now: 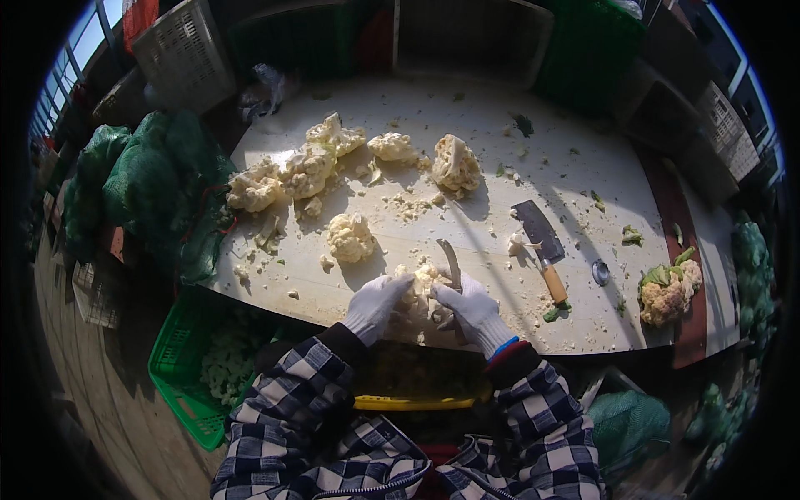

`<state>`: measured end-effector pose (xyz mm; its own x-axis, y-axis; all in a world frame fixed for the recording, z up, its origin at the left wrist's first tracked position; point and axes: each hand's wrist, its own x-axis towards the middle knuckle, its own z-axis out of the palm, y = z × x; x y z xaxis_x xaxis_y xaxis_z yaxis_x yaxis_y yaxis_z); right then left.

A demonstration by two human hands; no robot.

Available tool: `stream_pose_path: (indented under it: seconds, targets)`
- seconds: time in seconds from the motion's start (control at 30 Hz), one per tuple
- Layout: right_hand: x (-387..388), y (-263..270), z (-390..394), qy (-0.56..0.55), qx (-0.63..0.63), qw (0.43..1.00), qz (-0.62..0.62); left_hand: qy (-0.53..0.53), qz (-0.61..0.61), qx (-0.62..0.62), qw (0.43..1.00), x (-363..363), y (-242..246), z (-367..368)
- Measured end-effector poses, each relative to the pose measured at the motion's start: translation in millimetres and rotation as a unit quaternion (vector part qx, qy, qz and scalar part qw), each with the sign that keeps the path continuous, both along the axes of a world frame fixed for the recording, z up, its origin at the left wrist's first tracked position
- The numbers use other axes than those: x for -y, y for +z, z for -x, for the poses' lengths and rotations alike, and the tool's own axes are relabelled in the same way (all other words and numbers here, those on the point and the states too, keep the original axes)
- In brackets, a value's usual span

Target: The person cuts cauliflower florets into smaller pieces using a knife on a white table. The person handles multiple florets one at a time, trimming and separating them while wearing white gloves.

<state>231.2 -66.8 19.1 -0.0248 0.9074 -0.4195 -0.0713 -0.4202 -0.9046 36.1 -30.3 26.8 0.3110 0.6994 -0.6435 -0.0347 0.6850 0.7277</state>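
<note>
Both my hands wear white knitted gloves and meet at the near edge of the white table (pixel 400 244). My left hand (pixel 378 306) grips a piece of cauliflower (pixel 425 278) from its left side. In my right hand (pixel 469 309) is a curved knife (pixel 450 259), its blade pointing away from me beside the piece; the fingers there also touch the cauliflower. A trimmed cauliflower head (pixel 350 237) sits just beyond my left hand. To the right lies a cleaver (pixel 540 231) with a wooden handle (pixel 554 282).
Several cauliflower heads (pixel 309 169) stand farther back, and one with leaves (pixel 669 292) is at the right. A small metal lid-like disc (pixel 600 272) lies near the cleaver. Green mesh sacks (pixel 156 169) crowd the left. Below are a green crate (pixel 181 375) holding florets and a yellow crate (pixel 415 403).
</note>
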Motion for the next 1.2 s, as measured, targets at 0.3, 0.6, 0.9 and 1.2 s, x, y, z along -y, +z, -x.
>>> stream_pose_path:
  seconds: [0.3,0.6,0.9,1.2]
  targets:
    - [-37.5,-18.4,-5.2,0.031,-0.19,0.978,0.085,-0.202,-0.255,-0.193,0.926,-19.4,6.8,14.1]
    - [-41.3,-28.9,-2.4,0.032,-0.291,0.948,0.127,-0.281,-0.26,-0.167,0.909,-31.8,19.8,32.9]
    - [-42.4,-47.8,4.0,-0.02,-0.253,0.948,0.191,-0.22,-0.331,-0.15,0.905,-30.8,-6.8,36.6]
    - [-28.5,-14.8,12.1,-0.093,-0.266,0.932,0.227,-0.132,-0.177,-0.098,0.97,-38.0,-19.3,24.8]
